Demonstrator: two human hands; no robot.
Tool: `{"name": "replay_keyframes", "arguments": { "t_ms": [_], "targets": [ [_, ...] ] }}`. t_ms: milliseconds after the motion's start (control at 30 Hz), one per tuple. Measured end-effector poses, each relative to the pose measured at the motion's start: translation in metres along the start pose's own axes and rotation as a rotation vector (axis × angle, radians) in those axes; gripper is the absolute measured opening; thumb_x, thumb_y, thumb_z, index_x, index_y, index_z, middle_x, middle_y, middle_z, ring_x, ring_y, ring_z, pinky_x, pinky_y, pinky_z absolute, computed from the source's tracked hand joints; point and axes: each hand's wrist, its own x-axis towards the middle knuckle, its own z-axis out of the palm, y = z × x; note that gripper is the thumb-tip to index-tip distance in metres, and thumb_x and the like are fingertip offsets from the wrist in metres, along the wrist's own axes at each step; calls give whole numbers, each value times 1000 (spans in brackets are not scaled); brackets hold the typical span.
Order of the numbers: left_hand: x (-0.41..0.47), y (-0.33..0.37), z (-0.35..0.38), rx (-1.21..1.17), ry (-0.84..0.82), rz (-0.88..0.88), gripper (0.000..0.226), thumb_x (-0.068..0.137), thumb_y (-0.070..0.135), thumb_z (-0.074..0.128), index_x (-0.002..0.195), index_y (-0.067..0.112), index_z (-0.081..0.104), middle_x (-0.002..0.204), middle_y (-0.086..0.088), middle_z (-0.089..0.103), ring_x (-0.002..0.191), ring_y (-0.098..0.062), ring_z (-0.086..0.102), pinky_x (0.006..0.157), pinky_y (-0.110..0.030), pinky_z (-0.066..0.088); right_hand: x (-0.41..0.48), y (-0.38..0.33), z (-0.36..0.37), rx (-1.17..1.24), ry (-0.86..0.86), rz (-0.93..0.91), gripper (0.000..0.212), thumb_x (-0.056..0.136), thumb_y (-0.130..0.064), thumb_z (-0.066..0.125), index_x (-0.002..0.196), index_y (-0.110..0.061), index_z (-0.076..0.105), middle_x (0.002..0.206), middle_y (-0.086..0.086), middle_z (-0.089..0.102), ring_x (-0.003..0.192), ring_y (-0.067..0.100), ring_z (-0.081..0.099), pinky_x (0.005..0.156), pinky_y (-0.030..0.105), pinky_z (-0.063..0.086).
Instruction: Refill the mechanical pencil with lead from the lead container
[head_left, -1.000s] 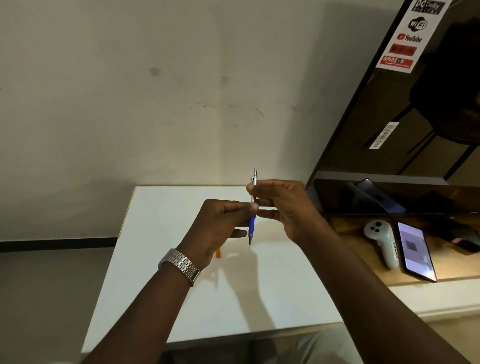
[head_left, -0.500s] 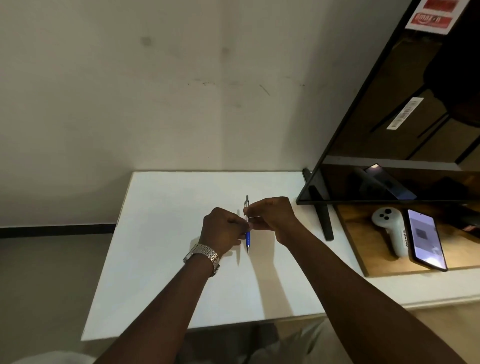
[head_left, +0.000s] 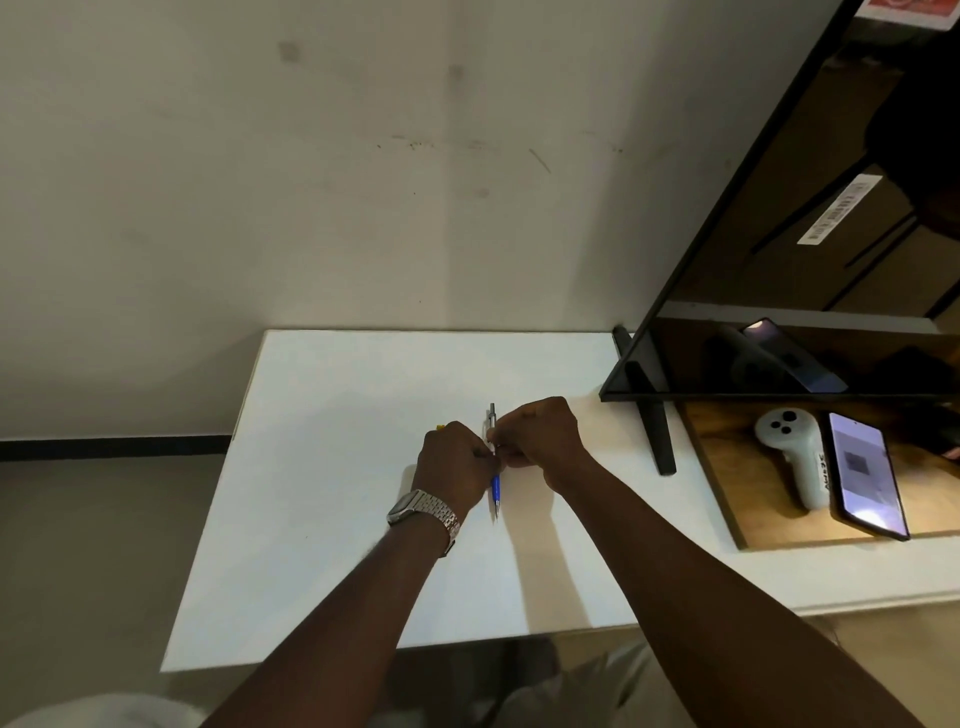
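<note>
The mechanical pencil (head_left: 496, 486) has a blue lower barrel and a silver upper part, and points tip-down toward the white table (head_left: 322, 519). My left hand (head_left: 454, 462), with a metal watch on its wrist, pinches the middle of the pencil from the left. From the right, my right hand (head_left: 540, 439) pinches the same spot, and its fingertips meet the left hand's. A small yellow-orange piece, likely the lead container (head_left: 440, 427), peeks out just beyond my left hand. Whether it lies on the table or is in the hand, I cannot tell.
A dark screen (head_left: 779, 260) leans over the table's right side, its black foot (head_left: 657, 431) on the tabletop. Beyond it a wooden board (head_left: 727, 493) carries a white controller (head_left: 795, 457) and a lit phone (head_left: 865, 475). The table's front edge runs just before my forearms.
Both hands have come down and away from me with the pencil, from mid-air to just over the tabletop. The grip on the pencil is unchanged.
</note>
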Motion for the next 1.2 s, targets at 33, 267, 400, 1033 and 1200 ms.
{"name": "replay_keyframes", "arguments": {
  "t_ms": [33,267,400,1033,1200],
  "targets": [
    [0,0,0,5,-2,-6,19,89,10,77,80,-6,82,81,-29,78,85,-45,76,80,-48,62,0,1,1,-4,2,0,5,71,5,84,71,3,79,75,28,76,61,33,73,67,45,68],
    [1,-1,1,22,-2,-27,18,89,8,74,84,-8,81,87,-30,78,91,-46,76,83,-49,62,2,2,7,-30,31,4,21,66,3,86,53,-10,76,63,21,75,66,41,78,65,47,68],
    [1,-2,1,14,3,-36,16,88,7,75,83,-7,81,88,-30,78,94,-47,75,84,-50,62,1,4,6,-29,23,-13,12,68,4,84,62,-4,79,64,21,75,61,36,76,68,48,68],
    [-4,-4,0,101,68,20,18,89,12,73,78,0,82,80,-20,79,83,-37,74,78,-43,60,1,9,7,-24,22,-8,23,70,-3,85,52,-15,78,56,10,74,50,21,74,52,28,63],
    [-9,0,-5,106,146,70,13,89,11,70,89,10,84,93,-8,81,92,-30,73,80,-38,58,-4,9,3,28,6,-37,7,75,-1,75,69,0,78,64,19,74,54,24,71,57,32,65]
  ]
}}
